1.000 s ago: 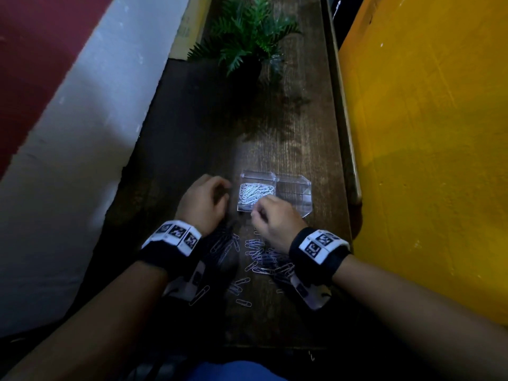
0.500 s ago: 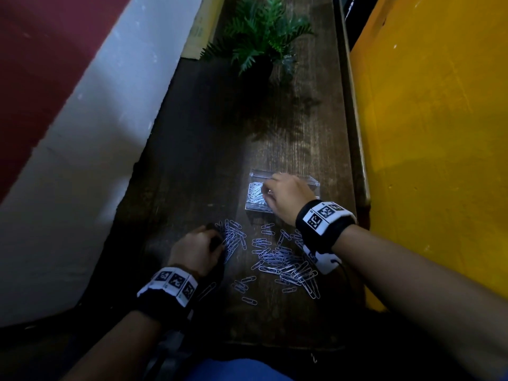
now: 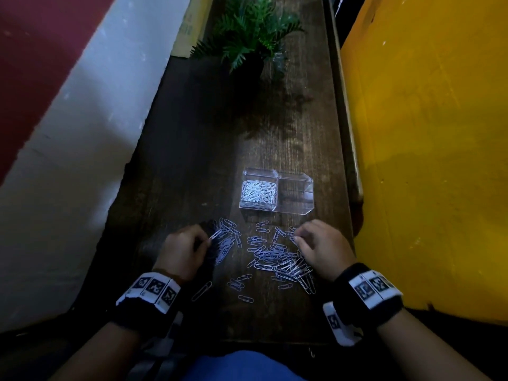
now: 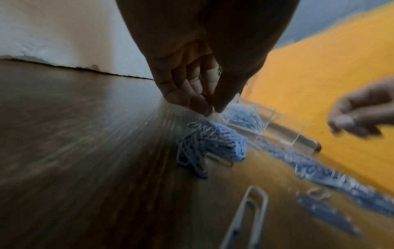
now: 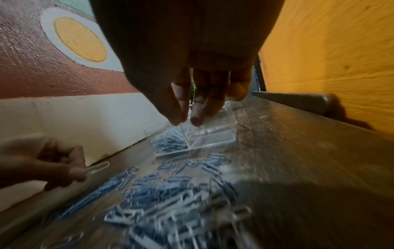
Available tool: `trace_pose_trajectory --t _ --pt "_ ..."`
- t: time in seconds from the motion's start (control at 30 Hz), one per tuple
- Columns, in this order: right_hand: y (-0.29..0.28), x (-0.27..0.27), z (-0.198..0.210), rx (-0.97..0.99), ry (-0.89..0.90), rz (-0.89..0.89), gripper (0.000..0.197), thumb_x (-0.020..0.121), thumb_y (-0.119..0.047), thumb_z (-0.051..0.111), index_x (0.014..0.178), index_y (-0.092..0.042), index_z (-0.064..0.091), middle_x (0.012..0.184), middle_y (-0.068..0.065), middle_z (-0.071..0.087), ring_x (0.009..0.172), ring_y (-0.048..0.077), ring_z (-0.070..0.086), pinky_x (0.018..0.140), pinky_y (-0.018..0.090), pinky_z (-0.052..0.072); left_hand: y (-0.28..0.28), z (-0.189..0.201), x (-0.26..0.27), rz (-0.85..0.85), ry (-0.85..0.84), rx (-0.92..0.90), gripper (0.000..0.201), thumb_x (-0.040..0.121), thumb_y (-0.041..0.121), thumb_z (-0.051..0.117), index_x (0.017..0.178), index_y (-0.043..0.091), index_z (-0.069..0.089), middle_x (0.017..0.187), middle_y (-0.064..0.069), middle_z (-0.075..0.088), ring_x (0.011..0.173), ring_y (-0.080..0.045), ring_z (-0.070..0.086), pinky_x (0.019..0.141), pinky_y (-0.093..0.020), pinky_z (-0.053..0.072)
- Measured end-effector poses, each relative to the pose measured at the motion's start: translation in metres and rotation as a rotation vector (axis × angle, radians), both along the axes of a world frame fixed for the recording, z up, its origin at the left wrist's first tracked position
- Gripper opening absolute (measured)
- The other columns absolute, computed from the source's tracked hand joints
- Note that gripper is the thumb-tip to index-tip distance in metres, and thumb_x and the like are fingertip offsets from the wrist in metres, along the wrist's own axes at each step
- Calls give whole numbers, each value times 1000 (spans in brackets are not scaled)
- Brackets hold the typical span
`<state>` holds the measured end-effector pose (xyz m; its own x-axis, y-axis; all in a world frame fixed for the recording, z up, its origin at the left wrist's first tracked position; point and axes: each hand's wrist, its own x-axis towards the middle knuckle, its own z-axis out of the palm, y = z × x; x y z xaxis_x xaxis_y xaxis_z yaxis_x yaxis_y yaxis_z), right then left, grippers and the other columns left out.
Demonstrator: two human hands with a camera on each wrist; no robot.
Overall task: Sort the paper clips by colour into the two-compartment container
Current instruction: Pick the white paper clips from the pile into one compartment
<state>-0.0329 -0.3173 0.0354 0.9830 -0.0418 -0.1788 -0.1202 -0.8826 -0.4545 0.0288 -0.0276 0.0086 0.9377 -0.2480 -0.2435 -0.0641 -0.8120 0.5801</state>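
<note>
A clear two-compartment container [image 3: 277, 209] stands on the dark wooden table [image 3: 220, 149]. Its left compartment [image 3: 258, 191] holds white paper clips; its right compartment [image 3: 297, 198] looks empty. Several bluish and white clips lie scattered in a pile [image 3: 277, 257] in front of it, with a smaller heap [image 3: 228, 242] to the left. My left hand [image 3: 210, 239] pinches one white clip [image 5: 98, 167] just above that heap. My right hand [image 3: 295, 236] hovers over the pile's right side, thumb and fingertips [image 5: 197, 120] slightly apart with nothing between them.
A potted fern [image 3: 247, 42] stands at the table's far end. A yellow wall [image 3: 426, 133] runs close along the right edge, a white and red wall [image 3: 68, 160] along the left. Loose clips [image 3: 246, 298] lie near the front edge.
My right hand has come back from over the container to the pile. My left hand has picked one clip out of the left heap.
</note>
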Motion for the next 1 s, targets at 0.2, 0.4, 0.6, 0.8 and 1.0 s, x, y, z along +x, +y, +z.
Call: trace_pose_trajectory --t 0.2,0.4,0.6,0.8,1.0 --pt "-11 -52 -19 -26 93 -107 7 87 -24 64 93 -28 62 84 -15 57 77 1 54 70 15 44 12 11 -20 55 -41 -175 29 80 2 67 93 27 60 82 14 65 74 1 59 68 -12 40" --pt "-3 -92 -27 -61 179 -194 14 84 -40 66 92 -32 58 86 -14 56 80 2 52 73 19 46 37 -1 -63 43 -24 -169 39 72 -11 68 86 26 70 88 13 60 74 2 58 74 0 37" --pt "10 -95 -29 -126 235 -262 20 84 -48 63 92 -30 59 89 -14 52 79 2 50 68 17 42 50 -19 -87 2 -19 -57 22 73 11 69 87 27 74 92 15 61 74 -12 66 70 -23 52" --pt "14 -97 -32 -123 235 -238 12 89 -38 60 89 -26 63 87 -10 53 79 5 51 69 19 42 47 -30 -95 -38 40 111 20 71 25 80 89 31 73 96 8 64 76 -20 66 63 -28 53" --pt "10 -101 -27 -81 240 -189 6 89 -30 61 85 -25 60 86 -9 53 76 6 51 67 18 41 40 -26 -91 -19 80 165 7 78 28 72 85 28 71 98 4 61 80 -22 64 65 -30 50"
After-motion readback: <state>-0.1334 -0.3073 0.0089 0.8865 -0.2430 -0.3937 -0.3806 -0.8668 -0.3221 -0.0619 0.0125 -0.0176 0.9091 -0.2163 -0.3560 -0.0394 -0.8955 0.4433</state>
